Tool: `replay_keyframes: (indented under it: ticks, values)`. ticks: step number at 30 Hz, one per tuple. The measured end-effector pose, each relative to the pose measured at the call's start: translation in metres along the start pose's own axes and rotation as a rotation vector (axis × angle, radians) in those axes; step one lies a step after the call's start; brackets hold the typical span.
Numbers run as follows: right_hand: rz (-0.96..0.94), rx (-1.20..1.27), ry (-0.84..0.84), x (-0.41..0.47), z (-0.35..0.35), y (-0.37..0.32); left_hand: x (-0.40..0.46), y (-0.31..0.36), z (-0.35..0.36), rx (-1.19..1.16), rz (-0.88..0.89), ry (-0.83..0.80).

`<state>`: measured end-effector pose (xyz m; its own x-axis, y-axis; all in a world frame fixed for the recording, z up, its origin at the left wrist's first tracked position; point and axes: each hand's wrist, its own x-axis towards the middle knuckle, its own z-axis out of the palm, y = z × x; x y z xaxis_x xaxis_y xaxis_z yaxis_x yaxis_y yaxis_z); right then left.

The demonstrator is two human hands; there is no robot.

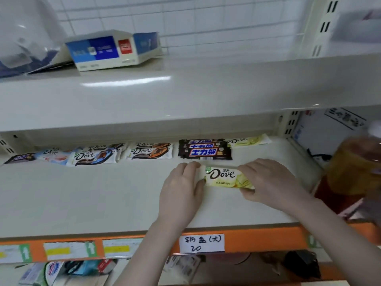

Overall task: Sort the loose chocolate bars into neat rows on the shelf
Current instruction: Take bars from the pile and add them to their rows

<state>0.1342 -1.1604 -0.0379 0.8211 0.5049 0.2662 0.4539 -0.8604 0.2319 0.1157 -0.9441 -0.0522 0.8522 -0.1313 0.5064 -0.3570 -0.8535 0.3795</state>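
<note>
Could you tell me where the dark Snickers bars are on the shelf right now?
Head view: Snickers bars lie stacked at the shelf's back, right of centre, behind the held pale-green Dove bar.

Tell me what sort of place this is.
Most likely a small shop or a mock retail aisle. Cream metal shelving carries an orange price rail with a handwritten tag, and wrapped chocolate bars lie along the back while both hands hold a pale green Dove bar.

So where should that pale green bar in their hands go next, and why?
Probably back and to the right, beside the matching green bar at the row's end. Both hands, left hand and right hand, hold the green bar in front of the dark bars.
</note>
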Motion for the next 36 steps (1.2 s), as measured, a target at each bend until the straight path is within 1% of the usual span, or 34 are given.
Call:
replay_keyframes:
  ticks: [2, 4, 8, 12, 14, 19, 24, 26, 30, 36]
  values:
    - [0.054, -0.001, -0.079, 0.001, -0.006, 0.013, 0.004, 0.005, 0.010, 0.134, 0.039, 0.028]
    - [0.129, -0.021, -0.137, 0.006, -0.011, 0.024, 0.008, 0.009, 0.017, 0.204, 0.039, 0.022]
    - [0.249, -0.083, -0.154, 0.023, -0.019, 0.041, 0.013, 0.017, 0.034, 0.229, 0.019, -0.052]
    - [0.312, -0.145, -0.200, 0.050, -0.020, 0.049, 0.011, 0.020, 0.045, 0.205, 0.023, -0.094]
    - [0.300, -0.176, -0.217, 0.061, -0.016, 0.053, 0.010, 0.017, 0.046, 0.189, 0.012, -0.093]
    - [0.238, -0.287, -0.375, 0.084, -0.007, 0.066, 0.006, 0.012, 0.043, 0.157, 0.001, -0.080]
    - [0.193, -0.264, -0.466, 0.089, 0.007, 0.084, 0.006, 0.010, 0.045, 0.107, -0.006, -0.092]
    - [0.186, -0.249, -0.467, 0.087, 0.013, 0.088, 0.006, 0.010, 0.046, 0.110, -0.002, -0.092]
    - [0.223, -0.208, -0.413, 0.087, 0.025, 0.087, 0.006, 0.009, 0.048, 0.083, 0.008, -0.079]
    - [0.387, -0.047, -0.209, 0.074, 0.042, 0.080, 0.006, 0.008, 0.048, 0.078, 0.005, -0.094]
